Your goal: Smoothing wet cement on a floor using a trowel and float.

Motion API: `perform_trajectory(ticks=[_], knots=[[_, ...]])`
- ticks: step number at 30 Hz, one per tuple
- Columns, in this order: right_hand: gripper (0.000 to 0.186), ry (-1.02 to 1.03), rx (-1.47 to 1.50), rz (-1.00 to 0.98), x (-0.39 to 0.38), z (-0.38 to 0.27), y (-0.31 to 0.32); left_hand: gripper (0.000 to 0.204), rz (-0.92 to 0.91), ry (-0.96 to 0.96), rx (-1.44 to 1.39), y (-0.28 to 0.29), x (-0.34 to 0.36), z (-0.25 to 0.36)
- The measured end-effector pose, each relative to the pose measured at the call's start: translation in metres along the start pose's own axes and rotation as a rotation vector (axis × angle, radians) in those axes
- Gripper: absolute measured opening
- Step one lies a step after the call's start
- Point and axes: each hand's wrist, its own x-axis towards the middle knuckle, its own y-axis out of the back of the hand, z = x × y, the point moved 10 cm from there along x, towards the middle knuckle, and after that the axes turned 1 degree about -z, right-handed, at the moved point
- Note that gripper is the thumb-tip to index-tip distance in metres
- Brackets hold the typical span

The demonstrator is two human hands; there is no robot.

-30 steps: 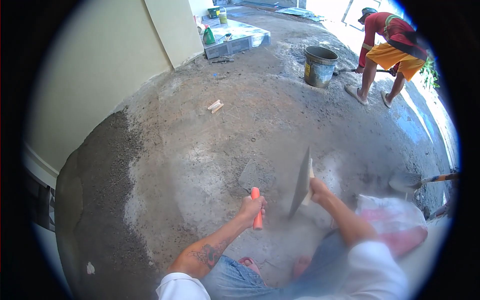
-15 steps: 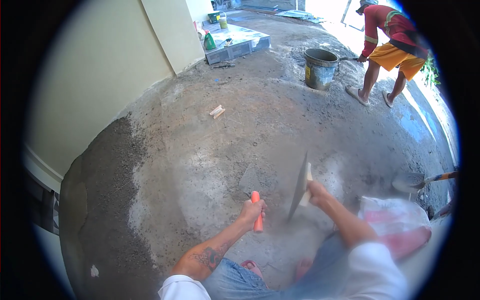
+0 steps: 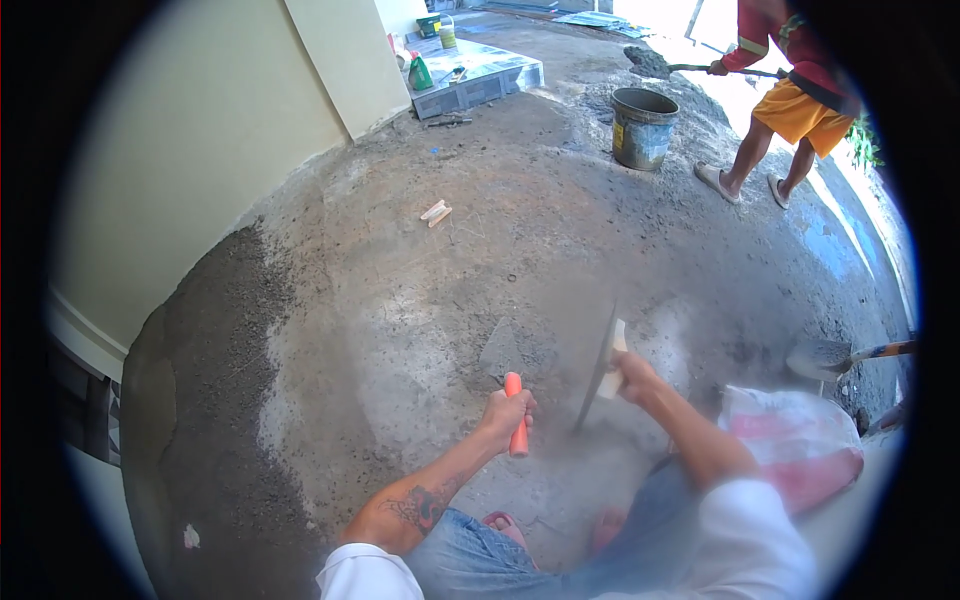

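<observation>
My left hand (image 3: pixel 508 418) is closed round the orange handle of a trowel (image 3: pixel 517 440). Its grey pointed blade reaches away from me over the cement-grey floor, hard to tell from the ground behind it. Beside it, my right hand (image 3: pixel 632 376) grips the pale handle of a plastering float (image 3: pixel 600 372). The float is tipped up on edge, its thin dark plate facing the trowel. A small gap parts the two tools. Whether either touches the floor I cannot tell.
A person (image 3: pixel 790 90) in a red top and orange shorts holds a shovel loaded with wet mix (image 3: pixel 648 62) past a bucket (image 3: pixel 645 130). A white and red sack (image 3: pixel 790 440) and another shovel (image 3: pixel 820 358) lie at right. A tiled step (image 3: pixel 480 88) adjoins the left wall (image 3: pixel 200 140).
The other person has raised a loaded shovel from behind the bucket and straightened up. My hands and both tools have barely shifted, the float moving slightly.
</observation>
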Motion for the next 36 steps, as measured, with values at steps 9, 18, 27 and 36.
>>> perform_trajectory(ticks=[9,18,27,36], knots=[[0.026,0.02,-0.025,0.018,0.003,-0.001,0.004,0.008,-0.01,-0.019,-0.029,-0.002,-0.004,0.003],[0.025,-0.004,-0.032,0.01,0.002,0.002,0.003,0.008,0.0,-0.015,-0.014,0.0,-0.002,0.0],[0.024,-0.02,-0.028,-0.012,0.003,0.004,0.0,0.009,0.009,-0.029,-0.016,0.004,-0.003,0.002],[0.026,-0.021,-0.014,-0.037,0.02,0.008,0.006,0.009,0.0,-0.028,-0.015,0.002,-0.001,-0.001]])
